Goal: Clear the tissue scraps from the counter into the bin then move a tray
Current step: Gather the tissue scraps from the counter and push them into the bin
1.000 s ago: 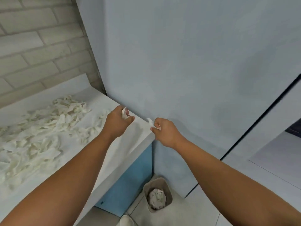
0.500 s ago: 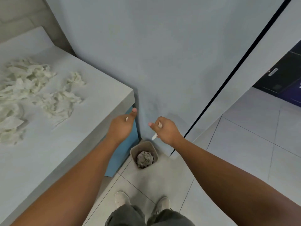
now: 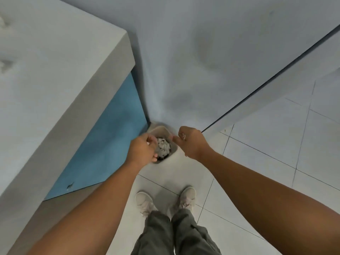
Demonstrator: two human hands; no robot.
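A small beige bin [image 3: 158,129] stands on the floor in the corner between the counter and the wall, with crumpled tissue [image 3: 164,146] inside. My left hand [image 3: 142,150] hovers over the bin's left rim with its fingers curled downward. My right hand [image 3: 191,142] is just right of the bin, fingers curled and thumb pointing at it. A pale speck shows at each hand's fingertips, too small to name. Tissue scraps [image 3: 4,65] lie on the white counter [image 3: 55,74] at the far left edge. No tray is in view.
The counter's blue side panel [image 3: 110,140] rises left of the bin, and a grey wall [image 3: 202,52] stands behind it. My shoes [image 3: 145,201] and grey trousers are on the tiled floor [image 3: 276,177], which stretches out to the right.
I have turned from the counter and looked down. Both hands dropped from counter height to just over the bin. The strip that hung from my right hand no longer shows.
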